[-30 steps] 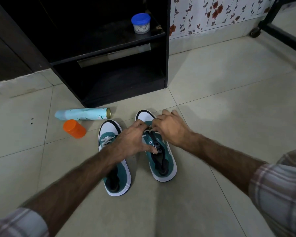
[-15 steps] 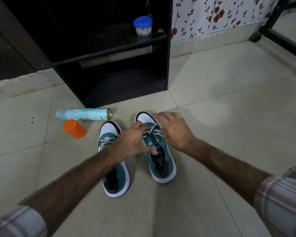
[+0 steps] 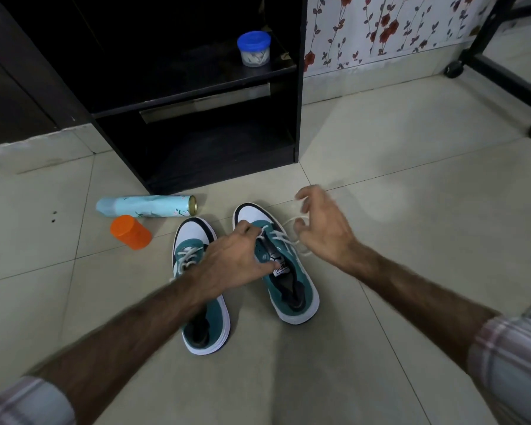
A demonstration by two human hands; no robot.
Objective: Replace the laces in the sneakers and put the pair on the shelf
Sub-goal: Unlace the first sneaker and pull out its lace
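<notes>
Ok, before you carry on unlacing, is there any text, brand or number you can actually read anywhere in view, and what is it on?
None is legible.
Tongue label of the right sneaker: dark print on a white tag, too blurred to read.
Light blue spray can: a floral pattern, no readable wording.
Blue-lidded jar on the shelf: contents show, no label readable.
Orange cap: plain.

Glossy tiled floor [image 3: 411,185]; matt suede-like teal sneakers [image 3: 301,280].
</notes>
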